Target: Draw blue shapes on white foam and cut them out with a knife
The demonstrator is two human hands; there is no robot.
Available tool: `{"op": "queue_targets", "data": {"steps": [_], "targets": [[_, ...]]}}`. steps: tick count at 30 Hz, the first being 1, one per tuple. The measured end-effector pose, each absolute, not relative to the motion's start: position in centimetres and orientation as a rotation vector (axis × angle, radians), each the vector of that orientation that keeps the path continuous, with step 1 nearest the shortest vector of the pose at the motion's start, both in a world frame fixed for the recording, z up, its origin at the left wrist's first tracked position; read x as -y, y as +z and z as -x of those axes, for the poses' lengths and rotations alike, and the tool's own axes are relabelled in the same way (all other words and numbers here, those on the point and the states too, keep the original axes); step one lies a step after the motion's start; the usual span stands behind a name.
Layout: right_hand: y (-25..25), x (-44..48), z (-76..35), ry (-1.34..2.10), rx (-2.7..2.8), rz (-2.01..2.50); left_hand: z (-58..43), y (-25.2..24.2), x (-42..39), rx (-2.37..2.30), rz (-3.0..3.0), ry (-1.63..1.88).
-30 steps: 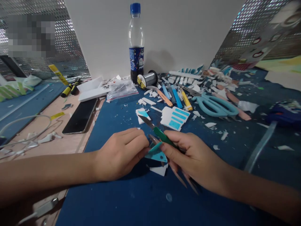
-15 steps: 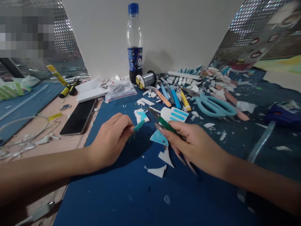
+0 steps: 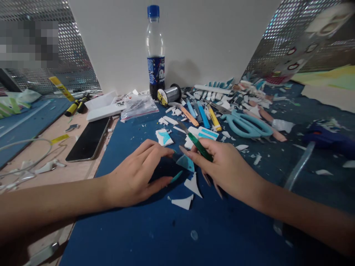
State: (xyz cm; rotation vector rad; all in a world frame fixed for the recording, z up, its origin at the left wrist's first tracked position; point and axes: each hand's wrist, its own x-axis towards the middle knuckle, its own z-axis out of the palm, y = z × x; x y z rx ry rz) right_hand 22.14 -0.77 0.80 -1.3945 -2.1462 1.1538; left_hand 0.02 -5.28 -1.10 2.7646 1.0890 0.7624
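My right hand (image 3: 222, 159) holds a craft knife (image 3: 201, 147) with a green handle, its thin blade pointing up and to the left. My left hand (image 3: 141, 173) rests low over the blue mat (image 3: 124, 229), thumb and fingers apart. Its long teal nails reach either side of the left end of a small light-blue foam piece (image 3: 185, 163) with a dark dot; whether they touch it I cannot tell. Just below that piece lie two white foam scraps, a pointed one (image 3: 193, 184) and a flatter one (image 3: 182, 202). A white-and-blue foam piece (image 3: 164, 137) sits beyond my left fingers.
Behind stand a cola bottle (image 3: 155, 59) and a wire spool (image 3: 169, 95). Several markers (image 3: 203, 115), light-blue scissors (image 3: 245, 123) and foam scraps crowd the back right. A phone (image 3: 88, 140) lies at left. A blue glue gun (image 3: 330, 138) is at right.
My left hand has moved down and right to the light-blue piece, its thumb and fingers spreading apart. The right hand still holds the knife. The view has shifted slightly.
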Motion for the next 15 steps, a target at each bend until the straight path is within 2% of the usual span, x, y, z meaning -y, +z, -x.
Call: {"op": "queue_targets", "data": {"steps": [5, 9, 12, 15], "targets": [[0.5, 0.6, -22.7, 1.287, 2.105, 1.271, 0.0, -0.9, 5.4, -0.988, -2.745, 0.863], [0.2, 0.4, -23.1, 1.260, 2.067, 1.220, 0.5, -1.0, 4.7, -1.270, -2.735, 0.978], [0.3, 0.4, -23.1, 1.202, 2.073, 1.185, 1.3, -1.3, 3.2, -1.565, -2.640, 0.828], [0.4, 0.5, -23.0, 1.119, 2.089, 1.159, 1.8, -1.6, 1.6, -1.635, -2.418, 0.548]]}}
